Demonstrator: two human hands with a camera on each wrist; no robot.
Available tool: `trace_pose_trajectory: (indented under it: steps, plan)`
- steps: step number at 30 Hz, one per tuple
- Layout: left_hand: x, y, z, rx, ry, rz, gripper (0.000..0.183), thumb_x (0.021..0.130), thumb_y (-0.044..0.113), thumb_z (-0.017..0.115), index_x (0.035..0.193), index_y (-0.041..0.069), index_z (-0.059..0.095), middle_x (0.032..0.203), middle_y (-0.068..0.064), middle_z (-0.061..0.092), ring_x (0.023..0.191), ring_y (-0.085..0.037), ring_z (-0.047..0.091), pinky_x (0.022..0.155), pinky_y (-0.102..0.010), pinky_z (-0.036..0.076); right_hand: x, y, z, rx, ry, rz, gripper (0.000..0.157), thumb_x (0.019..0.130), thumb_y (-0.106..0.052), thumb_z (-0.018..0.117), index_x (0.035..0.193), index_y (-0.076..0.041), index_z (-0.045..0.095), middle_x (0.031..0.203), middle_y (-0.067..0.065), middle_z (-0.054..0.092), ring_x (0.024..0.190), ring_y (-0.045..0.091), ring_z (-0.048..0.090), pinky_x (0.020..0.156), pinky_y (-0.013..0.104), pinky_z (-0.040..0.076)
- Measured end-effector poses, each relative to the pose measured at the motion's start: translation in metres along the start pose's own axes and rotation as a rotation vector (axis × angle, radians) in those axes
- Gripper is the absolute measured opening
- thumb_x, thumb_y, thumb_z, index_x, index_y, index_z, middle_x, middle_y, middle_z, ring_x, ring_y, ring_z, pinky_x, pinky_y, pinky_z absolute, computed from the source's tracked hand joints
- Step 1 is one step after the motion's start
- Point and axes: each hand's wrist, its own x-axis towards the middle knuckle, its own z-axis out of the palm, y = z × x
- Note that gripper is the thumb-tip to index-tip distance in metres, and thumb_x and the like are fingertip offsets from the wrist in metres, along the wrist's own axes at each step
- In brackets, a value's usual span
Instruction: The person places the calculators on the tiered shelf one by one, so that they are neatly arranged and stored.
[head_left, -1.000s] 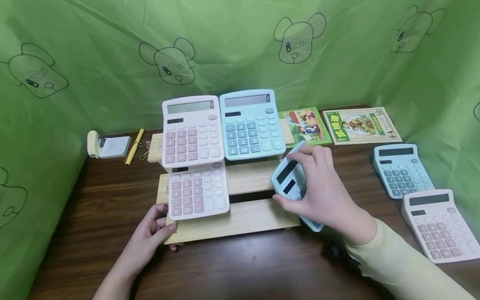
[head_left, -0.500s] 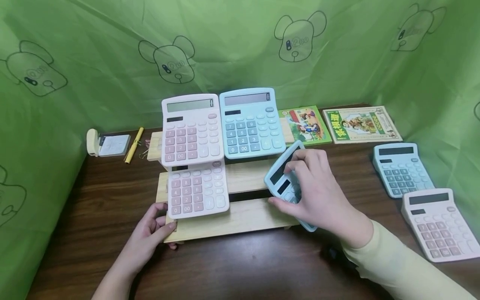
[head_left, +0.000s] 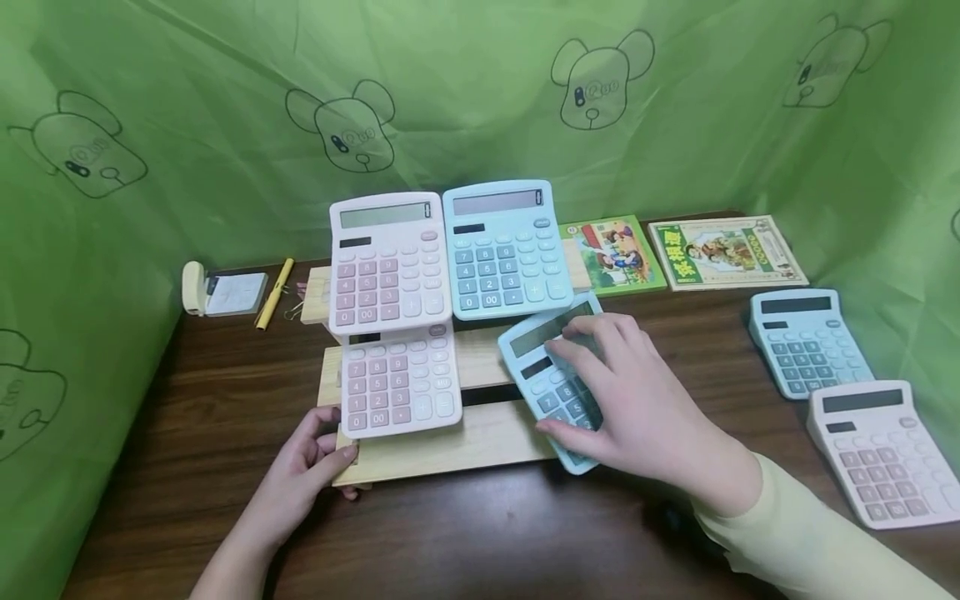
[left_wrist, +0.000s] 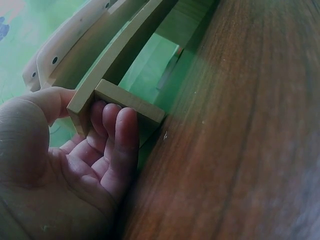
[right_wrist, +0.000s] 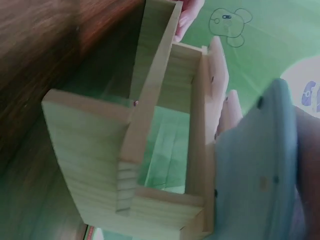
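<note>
My right hand (head_left: 630,392) grips a blue calculator (head_left: 532,342) over the right side of a stepped wooden stand (head_left: 480,446). It is tilted, its top leaning left; in the right wrist view the calculator's back (right_wrist: 257,170) is toward the camera. With thumb and curled fingers my left hand (head_left: 303,467) holds the stand's front left corner; the left wrist view shows the fingers round its wooden edge (left_wrist: 130,97). A pink calculator (head_left: 401,383) lies on the lower step. Above it, a second pink calculator (head_left: 390,267) and a blue one (head_left: 506,250) sit side by side.
At the right of the table (head_left: 465,542) lie another blue calculator (head_left: 810,342) and a pink one (head_left: 881,454). Two booklets, one green (head_left: 618,254) and one cream (head_left: 727,250), lie behind. A yellow pen (head_left: 275,293) and a small pad (head_left: 235,294) are back left.
My right hand has moved a little left with the blue calculator and turned its keys more toward the head camera. The left hand stays at the stand's corner.
</note>
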Motion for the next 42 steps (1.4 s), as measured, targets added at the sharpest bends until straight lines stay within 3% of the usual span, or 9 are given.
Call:
trace_pose_trajectory:
  steps: [8,13,17,30,42]
  plan:
    - [-0.001,0.001,0.001,0.004,0.008,-0.010,0.036,0.098,0.003,0.054,0.128,0.002,0.033,0.100,-0.026,0.065,0.072,-0.031,0.067,0.050,-0.049,0.055,-0.004,-0.010,-0.005,-0.009,-0.195,-0.027,0.099,0.073,-0.079,0.059,0.146,-0.014,0.040,0.152,0.013,0.029,0.137,0.032,0.026,0.108,0.051,0.030]
    - [-0.001,0.002,0.003,0.013,0.027,-0.020,0.036,0.098,0.004,0.054,0.129,0.003,0.034,0.101,-0.025,0.065,0.072,-0.031,0.067,0.051,-0.049,0.055,-0.005,-0.007,-0.006,-0.007,-0.263,-0.068,0.094,0.075,-0.067,0.069,0.147,-0.014,0.039,0.156,0.012,0.022,0.142,0.031,0.020,0.112,0.048,0.027]
    - [-0.002,0.001,0.002,0.009,0.022,-0.023,0.036,0.098,0.004,0.054,0.128,0.003,0.034,0.100,-0.025,0.065,0.072,-0.030,0.067,0.051,-0.049,0.055,-0.005,-0.004,-0.007,0.031,-0.249,-0.087,0.089,0.075,-0.055,0.077,0.145,-0.012,0.042,0.151,0.013,0.028,0.140,0.029,0.023,0.111,0.044,0.032]
    - [0.000,-0.002,0.000,-0.009,-0.001,0.028,0.035,0.098,0.000,0.052,0.128,0.001,0.034,0.101,-0.025,0.065,0.072,-0.028,0.066,0.049,-0.048,0.055,-0.001,-0.005,0.000,0.068,-0.124,-0.158,0.075,0.078,-0.051,0.075,0.138,-0.012,0.052,0.146,0.014,0.037,0.138,0.030,0.030,0.095,0.048,0.048]
    - [0.000,-0.005,-0.001,-0.016,-0.002,0.024,0.035,0.098,0.001,0.052,0.128,0.002,0.034,0.101,-0.026,0.064,0.072,-0.029,0.066,0.049,-0.049,0.054,0.000,-0.002,0.010,0.056,-0.093,-0.145,0.073,0.082,-0.052,0.072,0.139,-0.011,0.051,0.150,0.014,0.035,0.140,0.032,0.028,0.108,0.052,0.035]
